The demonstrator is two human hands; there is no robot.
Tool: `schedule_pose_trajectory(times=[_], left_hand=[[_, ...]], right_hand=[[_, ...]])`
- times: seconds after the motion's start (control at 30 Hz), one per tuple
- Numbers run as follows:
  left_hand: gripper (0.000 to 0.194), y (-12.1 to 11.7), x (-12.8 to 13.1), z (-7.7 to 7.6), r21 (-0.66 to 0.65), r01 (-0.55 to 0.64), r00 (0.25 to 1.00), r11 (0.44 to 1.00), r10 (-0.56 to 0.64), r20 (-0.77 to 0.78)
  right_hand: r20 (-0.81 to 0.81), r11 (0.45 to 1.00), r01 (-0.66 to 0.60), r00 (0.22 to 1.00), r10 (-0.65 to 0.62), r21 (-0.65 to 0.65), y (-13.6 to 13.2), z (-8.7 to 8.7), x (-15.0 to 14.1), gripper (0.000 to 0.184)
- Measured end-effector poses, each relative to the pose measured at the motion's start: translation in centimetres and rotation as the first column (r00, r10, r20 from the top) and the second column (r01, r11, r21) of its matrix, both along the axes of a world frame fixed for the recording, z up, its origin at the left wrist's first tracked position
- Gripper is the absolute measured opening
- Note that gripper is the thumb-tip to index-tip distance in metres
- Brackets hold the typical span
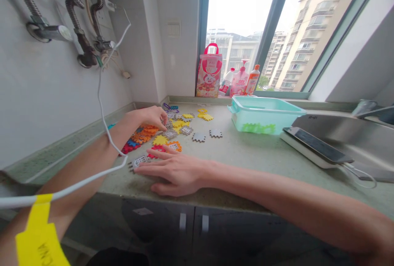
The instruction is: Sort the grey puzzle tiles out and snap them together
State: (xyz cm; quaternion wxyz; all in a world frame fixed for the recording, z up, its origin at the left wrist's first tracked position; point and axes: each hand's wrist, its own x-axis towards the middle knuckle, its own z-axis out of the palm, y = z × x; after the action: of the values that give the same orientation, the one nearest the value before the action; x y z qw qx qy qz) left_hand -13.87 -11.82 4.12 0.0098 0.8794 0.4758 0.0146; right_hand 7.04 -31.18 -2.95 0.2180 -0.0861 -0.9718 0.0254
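Note:
Several flat plastic puzzle tiles (pixel 172 128) in yellow, orange, red, blue and grey lie scattered on the grey-green counter (pixel 246 155). My left hand (pixel 152 117) reaches into the pile, fingers curled down and pinching at a grey tile (pixel 168 125). My right hand (pixel 172 171) lies flat on the counter near the front edge, fingers stretched out, fingertips beside a grey grid tile (pixel 138 161) and a red tile (pixel 156 149). Two grey tiles (pixel 207 135) sit apart to the right of the pile.
A teal plastic tub (pixel 264 115) with green pieces inside stands at centre right. A phone on a white scale (pixel 317 147) lies beside a metal sink (pixel 347 134). A pink bag (pixel 209 71) and bottles (pixel 243 80) stand on the window sill. A white cable (pixel 101 93) hangs across my left arm.

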Motion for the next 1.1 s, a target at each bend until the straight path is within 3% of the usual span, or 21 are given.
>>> schedule_pose_trajectory(times=[0.1, 0.3, 0.5, 0.63, 0.73, 0.8, 0.93, 1.1], left_hand=[[0.031, -0.1, 0.3, -0.2, -0.026, 0.040, 0.999, 0.999, -0.040, -0.017], [0.023, -1.5, 1.2, -0.1, 0.171, 0.064, 0.998, 0.983, -0.063, -0.015], [0.033, -2.4, 3.5, -0.2, 0.159, 0.210, 0.966, 0.965, -0.230, 0.116], [0.048, -2.4, 4.5, -1.0, 0.098, 0.284, 0.919, 0.954, -0.300, 0.258], [0.042, -1.5, 4.1, -1.6, 0.100, 0.277, 0.914, 0.956, -0.294, 0.279], [0.036, -0.8, 3.6, -2.0, 0.096, 0.306, 0.922, 0.947, -0.320, 0.217], [0.033, 0.5, 3.0, -2.7, 0.051, 0.356, 0.924, 0.933, -0.360, 0.128], [0.035, 1.5, 3.0, -3.4, -0.021, 0.316, 0.941, 0.948, -0.311, 0.136]], right_hand=[[-0.053, 0.999, -0.009, 0.999, 0.011, 0.034, 0.0, 0.3, 0.8, 0.048], [-0.024, 0.984, -0.097, 0.995, 0.102, 0.148, 1.4, 0.4, 3.6, 0.021], [0.069, 0.965, 0.117, 0.988, -0.137, 0.235, 5.8, 0.4, 8.0, 0.016], [-0.009, 0.906, 0.350, 0.934, -0.358, 0.240, 8.1, 0.6, 10.0, 0.017], [-0.133, 0.866, 0.468, 0.883, -0.450, 0.178, 8.4, 0.3, 9.7, 0.019], [-0.164, 0.883, 0.447, 0.890, -0.425, 0.144, 8.3, 0.0, 9.0, 0.023], [-0.068, 0.923, 0.375, 0.926, -0.371, 0.080, 8.3, -0.2, 7.7, 0.050], [0.059, 0.957, 0.291, 0.955, -0.290, 0.000, 8.6, 0.3, 6.0, 0.055]])
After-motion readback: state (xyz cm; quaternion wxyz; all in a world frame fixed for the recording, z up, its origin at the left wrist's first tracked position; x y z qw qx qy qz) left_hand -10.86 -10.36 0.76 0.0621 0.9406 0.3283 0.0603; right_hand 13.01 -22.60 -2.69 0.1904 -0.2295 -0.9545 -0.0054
